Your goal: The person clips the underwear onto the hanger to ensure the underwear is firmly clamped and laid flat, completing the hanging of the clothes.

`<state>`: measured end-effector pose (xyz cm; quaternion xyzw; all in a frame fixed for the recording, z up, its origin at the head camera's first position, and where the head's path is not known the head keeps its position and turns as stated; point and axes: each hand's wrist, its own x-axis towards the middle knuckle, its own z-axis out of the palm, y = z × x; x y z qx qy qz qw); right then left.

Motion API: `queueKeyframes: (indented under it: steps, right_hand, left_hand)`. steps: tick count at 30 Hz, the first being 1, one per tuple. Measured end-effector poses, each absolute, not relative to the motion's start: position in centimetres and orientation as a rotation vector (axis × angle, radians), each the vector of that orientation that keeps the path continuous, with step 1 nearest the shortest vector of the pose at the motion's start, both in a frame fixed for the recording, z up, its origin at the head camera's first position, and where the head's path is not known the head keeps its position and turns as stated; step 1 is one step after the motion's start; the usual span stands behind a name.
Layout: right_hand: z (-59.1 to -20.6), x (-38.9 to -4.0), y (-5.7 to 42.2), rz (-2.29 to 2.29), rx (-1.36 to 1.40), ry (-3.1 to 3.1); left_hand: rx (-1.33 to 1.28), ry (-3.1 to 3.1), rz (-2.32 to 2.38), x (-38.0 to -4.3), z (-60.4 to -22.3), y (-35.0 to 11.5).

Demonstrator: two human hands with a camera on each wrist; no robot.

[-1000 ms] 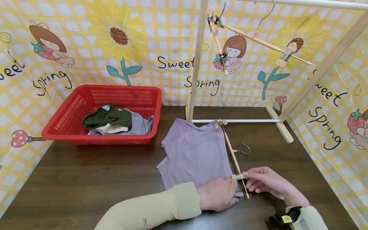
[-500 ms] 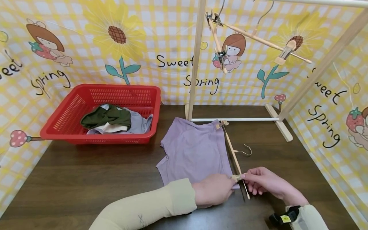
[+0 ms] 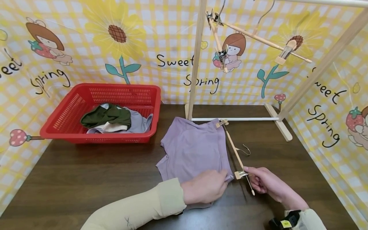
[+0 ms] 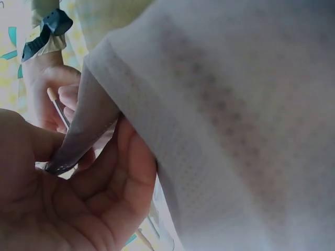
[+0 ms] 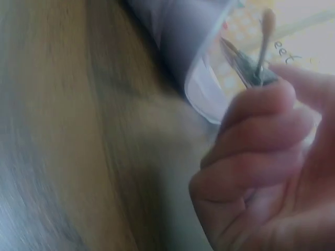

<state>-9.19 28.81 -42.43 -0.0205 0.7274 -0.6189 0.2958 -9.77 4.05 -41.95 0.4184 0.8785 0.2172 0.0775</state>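
Purple shorts (image 3: 195,150) lie on the table, their waistband edge toward the right. My left hand (image 3: 205,188) pinches the near corner of that waistband; the left wrist view shows the cloth (image 4: 209,125) between thumb and fingers. A wooden clip hanger (image 3: 234,150) lies along the waistband, its far clip (image 3: 222,123) fastened on the far corner. My right hand (image 3: 265,183) grips the near clip (image 3: 241,174) between thumb and curled fingers, a small gap from the cloth. In the right wrist view the clip (image 5: 246,65) sticks out past the fingers.
A red basket (image 3: 100,137) at the left holds a dark green garment (image 3: 106,116), with grey and white cloth under it. A wooden rack (image 3: 198,64) with a white lower bar (image 3: 235,119) stands behind; two clip hangers (image 3: 253,38) hang from its top rail.
The near clip has come away from the waistband corner, and my right hand has shifted it slightly right. My left hand has moved left, lifting the waistband corner a little.
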Motion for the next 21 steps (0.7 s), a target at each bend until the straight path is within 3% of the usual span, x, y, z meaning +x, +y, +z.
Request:
queueKeyframes:
  steps: [8, 21]
  right_hand:
    - [-42.1, -8.6, 27.8, -1.744, -0.002, 2.002]
    - [-42.2, -8.9, 26.2, -1.784, 0.036, 2.092]
  left_hand:
    - [1.295, 2.668, 0.807, -10.1, -41.8, 4.3]
    - [1.493, 2.796, 0.528, -9.8, -42.2, 5.1]
